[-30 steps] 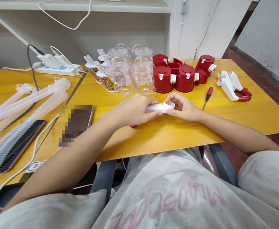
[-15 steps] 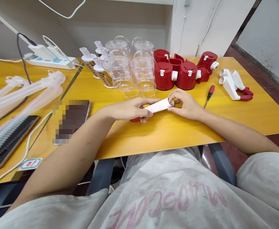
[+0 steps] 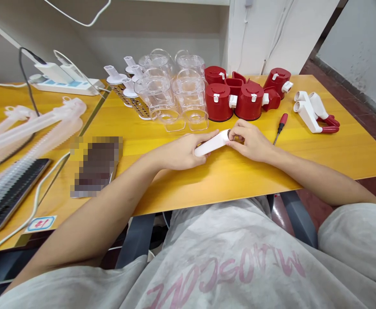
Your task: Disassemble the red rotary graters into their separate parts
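Observation:
My left hand (image 3: 181, 152) and my right hand (image 3: 250, 141) meet over the yellow wooden table (image 3: 188, 189). Between them is a white plastic handle piece (image 3: 212, 144). My left fingers lie along its lower side, and my right fingertips pinch its upper end. Several red lidded plastic housings, including one (image 3: 218, 102), stand just beyond my hands. To the right of my right hand lies a red-handled screwdriver (image 3: 281, 122). Part of the white piece is hidden by my fingers.
Clear plastic cups (image 3: 157, 92) and metal graters (image 3: 139, 107) stand at the back. White-and-red handle pieces (image 3: 313, 113) lie at the right. At the left are corrugated plastic tubes (image 3: 36, 128), a blurred phone (image 3: 96, 166) and a power strip (image 3: 62, 86) with chargers.
The white piece has turned in my hands, its free end swinging toward me. The red bit seen under my left hand no longer shows. The view has shifted slightly.

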A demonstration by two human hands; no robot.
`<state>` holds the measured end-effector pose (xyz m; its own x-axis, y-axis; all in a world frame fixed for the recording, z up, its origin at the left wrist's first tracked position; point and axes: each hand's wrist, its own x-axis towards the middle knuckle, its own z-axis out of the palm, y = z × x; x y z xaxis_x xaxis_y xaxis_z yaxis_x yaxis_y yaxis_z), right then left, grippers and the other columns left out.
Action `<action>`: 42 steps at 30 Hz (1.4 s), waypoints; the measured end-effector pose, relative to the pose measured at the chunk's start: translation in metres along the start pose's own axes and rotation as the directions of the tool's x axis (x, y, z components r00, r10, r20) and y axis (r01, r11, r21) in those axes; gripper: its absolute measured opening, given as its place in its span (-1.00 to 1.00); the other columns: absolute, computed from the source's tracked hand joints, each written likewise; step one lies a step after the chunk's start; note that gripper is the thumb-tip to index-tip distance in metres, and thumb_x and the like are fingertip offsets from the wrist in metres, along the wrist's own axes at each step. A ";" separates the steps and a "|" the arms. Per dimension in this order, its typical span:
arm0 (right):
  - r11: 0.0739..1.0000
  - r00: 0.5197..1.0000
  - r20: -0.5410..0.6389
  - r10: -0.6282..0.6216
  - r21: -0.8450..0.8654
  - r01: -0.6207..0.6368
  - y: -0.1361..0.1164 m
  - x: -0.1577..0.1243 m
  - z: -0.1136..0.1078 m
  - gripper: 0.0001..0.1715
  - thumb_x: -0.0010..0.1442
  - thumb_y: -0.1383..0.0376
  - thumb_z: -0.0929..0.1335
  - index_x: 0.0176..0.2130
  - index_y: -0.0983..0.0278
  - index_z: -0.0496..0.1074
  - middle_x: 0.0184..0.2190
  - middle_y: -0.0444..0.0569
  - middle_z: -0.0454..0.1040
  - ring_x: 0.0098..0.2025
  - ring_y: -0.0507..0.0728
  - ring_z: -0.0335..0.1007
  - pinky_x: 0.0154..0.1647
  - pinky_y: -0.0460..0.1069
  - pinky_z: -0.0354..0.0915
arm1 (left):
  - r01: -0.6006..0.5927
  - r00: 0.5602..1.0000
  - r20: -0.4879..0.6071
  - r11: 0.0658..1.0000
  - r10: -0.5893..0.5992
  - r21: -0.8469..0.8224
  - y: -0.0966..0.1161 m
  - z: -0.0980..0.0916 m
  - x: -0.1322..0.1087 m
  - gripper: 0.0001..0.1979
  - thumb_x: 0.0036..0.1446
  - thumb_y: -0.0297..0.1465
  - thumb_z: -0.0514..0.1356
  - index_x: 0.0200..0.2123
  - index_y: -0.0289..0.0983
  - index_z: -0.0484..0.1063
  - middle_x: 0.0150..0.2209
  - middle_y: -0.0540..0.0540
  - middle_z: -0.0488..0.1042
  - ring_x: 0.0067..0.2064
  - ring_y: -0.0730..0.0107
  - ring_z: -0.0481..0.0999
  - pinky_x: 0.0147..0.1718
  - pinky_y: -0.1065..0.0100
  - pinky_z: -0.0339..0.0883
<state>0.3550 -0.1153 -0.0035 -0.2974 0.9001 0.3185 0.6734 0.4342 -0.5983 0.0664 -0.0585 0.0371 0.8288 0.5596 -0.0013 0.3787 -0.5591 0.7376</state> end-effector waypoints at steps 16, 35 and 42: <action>0.955 0.987 0.161 0.018 -0.295 0.031 -0.023 -0.003 -0.017 -0.75 0.57 0.19 0.38 -0.09 0.35 0.51 -0.01 0.07 0.49 -0.19 0.04 0.19 -0.12 0.02 -0.02 | -0.052 0.998 0.058 0.967 0.039 0.251 0.006 0.009 -0.007 0.07 0.13 -0.38 0.30 0.72 -0.33 0.20 0.17 -0.35 0.71 -0.15 0.04 0.67 -0.04 0.24 0.47; 0.924 0.964 -0.038 0.264 0.296 -0.241 0.004 0.009 0.004 -0.32 0.22 -0.22 0.59 -0.23 0.37 0.62 -0.38 -0.02 0.56 -0.36 -0.03 0.31 -0.29 -0.06 0.18 | 0.018 1.000 0.012 0.962 -0.022 0.271 0.008 0.014 -0.006 -0.02 0.41 0.00 0.28 0.71 -0.35 0.22 0.39 -0.46 0.62 0.17 -0.22 0.72 0.17 0.17 0.44; 0.954 0.966 -0.038 0.256 0.175 -0.245 -0.005 0.009 0.001 -0.57 0.33 0.03 0.51 -0.28 0.37 0.56 -0.46 -0.09 0.48 -0.39 -0.06 0.25 -0.28 -0.07 0.13 | 0.062 0.988 0.089 0.853 -0.126 0.519 0.027 0.019 -0.005 0.06 0.43 -0.17 0.20 0.80 -0.37 -0.17 0.38 -0.49 0.60 0.19 -0.26 0.73 0.13 0.09 0.49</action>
<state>0.3480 -0.1094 0.0011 -0.0890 0.9791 0.1829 0.5969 0.1995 -0.7771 0.0807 -0.0883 0.0442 0.8077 0.5691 -0.1544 0.5882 -0.7592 0.2785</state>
